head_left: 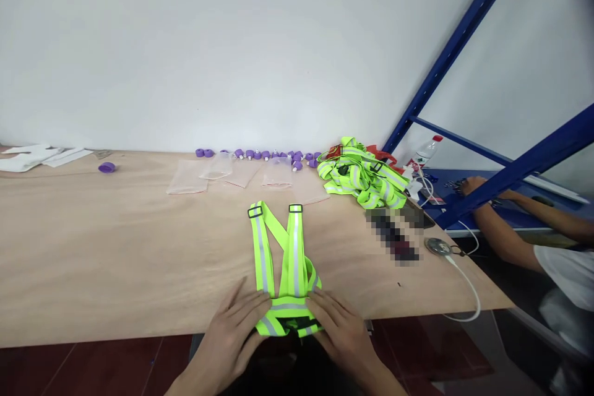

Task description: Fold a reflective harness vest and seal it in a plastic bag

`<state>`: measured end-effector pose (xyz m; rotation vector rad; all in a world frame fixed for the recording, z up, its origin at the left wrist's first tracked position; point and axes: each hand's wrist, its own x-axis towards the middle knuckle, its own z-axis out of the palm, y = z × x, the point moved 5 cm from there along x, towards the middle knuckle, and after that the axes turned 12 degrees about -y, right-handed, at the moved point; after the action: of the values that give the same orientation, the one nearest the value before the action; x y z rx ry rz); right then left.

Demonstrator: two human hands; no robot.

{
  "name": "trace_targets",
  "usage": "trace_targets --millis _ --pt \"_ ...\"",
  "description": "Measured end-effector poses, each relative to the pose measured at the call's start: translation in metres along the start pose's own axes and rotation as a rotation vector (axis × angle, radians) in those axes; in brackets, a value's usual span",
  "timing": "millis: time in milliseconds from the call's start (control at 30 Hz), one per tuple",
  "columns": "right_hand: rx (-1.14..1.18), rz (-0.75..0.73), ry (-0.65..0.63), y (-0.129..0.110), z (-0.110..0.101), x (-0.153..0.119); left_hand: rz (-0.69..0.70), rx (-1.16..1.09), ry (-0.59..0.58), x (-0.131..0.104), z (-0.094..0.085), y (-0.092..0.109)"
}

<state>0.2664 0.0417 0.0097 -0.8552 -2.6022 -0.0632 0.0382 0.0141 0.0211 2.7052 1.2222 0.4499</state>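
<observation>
A fluorescent yellow-green reflective vest [297, 253] made of straps with silver stripes lies at the front edge of the table, its two black buckles pointing away from me. My left hand [239, 325] grips the left end of its waist band, fingers on top and thumb below. On the right end, my right hand [341, 328] has its fingers over the band, its thumb mostly hidden. Part of the vest's underside, with a dark piece, shows between my hands. Farther right lies a tangled heap of similar reflective straps [366, 176].
Clear plastic bags [188, 177] and several purple round pieces [265, 155] line the wall. A lone purple ring [106, 167] and white sheets [28, 158] lie left. Right are a round device [437, 246] with a white cable, a blue metal frame [445, 62] and another person's arms [505, 238].
</observation>
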Motion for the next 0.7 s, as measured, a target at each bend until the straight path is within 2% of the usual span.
trace_targets --millis 67,167,333,567,700 --pt "0.086 0.030 0.012 0.004 -0.005 0.004 -0.049 -0.106 -0.022 0.008 -0.005 -0.003" --pt "0.242 0.163 -0.021 0.011 -0.009 0.013 -0.152 -0.252 -0.036 0.021 -0.013 -0.009" --pt "0.474 0.382 -0.121 0.026 -0.008 0.030 -0.309 -0.306 -0.043 0.041 -0.011 -0.024" --pt "0.365 0.469 -0.151 0.046 0.003 0.039 -0.447 -0.224 0.049 0.049 0.007 -0.040" --pt "0.254 0.365 -0.099 0.045 0.006 0.039 -0.425 -0.171 0.046 0.048 0.007 -0.039"
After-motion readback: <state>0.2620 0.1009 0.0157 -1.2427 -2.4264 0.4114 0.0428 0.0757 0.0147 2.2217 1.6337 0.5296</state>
